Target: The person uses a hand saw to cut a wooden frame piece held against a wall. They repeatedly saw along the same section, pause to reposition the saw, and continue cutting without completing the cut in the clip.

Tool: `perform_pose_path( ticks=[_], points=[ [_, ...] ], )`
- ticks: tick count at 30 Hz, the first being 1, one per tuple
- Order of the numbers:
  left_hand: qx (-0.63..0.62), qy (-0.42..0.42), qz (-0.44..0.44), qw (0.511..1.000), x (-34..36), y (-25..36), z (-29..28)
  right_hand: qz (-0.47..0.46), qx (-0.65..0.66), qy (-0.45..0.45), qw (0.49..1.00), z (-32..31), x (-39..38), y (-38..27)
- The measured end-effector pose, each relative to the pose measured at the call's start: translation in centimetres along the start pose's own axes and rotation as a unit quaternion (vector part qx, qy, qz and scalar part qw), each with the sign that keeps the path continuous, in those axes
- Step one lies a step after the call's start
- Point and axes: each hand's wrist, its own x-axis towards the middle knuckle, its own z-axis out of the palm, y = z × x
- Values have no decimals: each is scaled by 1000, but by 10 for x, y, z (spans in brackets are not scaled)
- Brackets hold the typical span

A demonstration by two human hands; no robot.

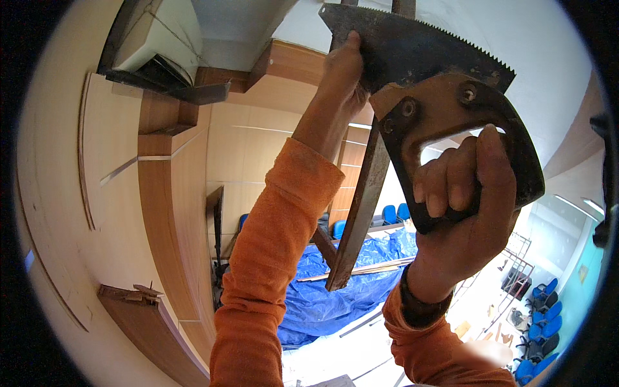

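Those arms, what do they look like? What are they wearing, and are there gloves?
The left sleeve and right sleeve are bright orange, in soft, fuzzy-looking cloth. The left one ends in a thick cuff that looks turned back. A dark band circles the right wrist. The left grip and right grip show no gloves.

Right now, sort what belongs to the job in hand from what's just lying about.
In hand:
- handsaw, gripped by the right hand; left hand at its blade
- probably the dark bar behind it

Lying about:
- blue tarp
- long thin strips on it
- blue chairs
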Motion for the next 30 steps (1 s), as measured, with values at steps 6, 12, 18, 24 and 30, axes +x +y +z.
perform_pose_path(
  ticks=[6, 12, 18, 24, 30],
  points=[
    [18, 20, 5, 1000, -3, 2, 3, -43, -97, -2, 994, -2, -1, 0],
    [8, 6, 16, 1000, -3, 3, 3, -27, -39, -31, 998, -6, 5, -1],
    [11, 9, 29, 999, -1, 0, 4, -46, -95, -12, 994, -4, 5, -4],
    [32, 19, 27, 999, -2, 0, 5, -40, -147, -3, 988, -3, 7, -11],
    [30, 11, 34, 999, -1, 0, 3, -50, -141, -9, 989, -1, 6, -10]
  ],
)
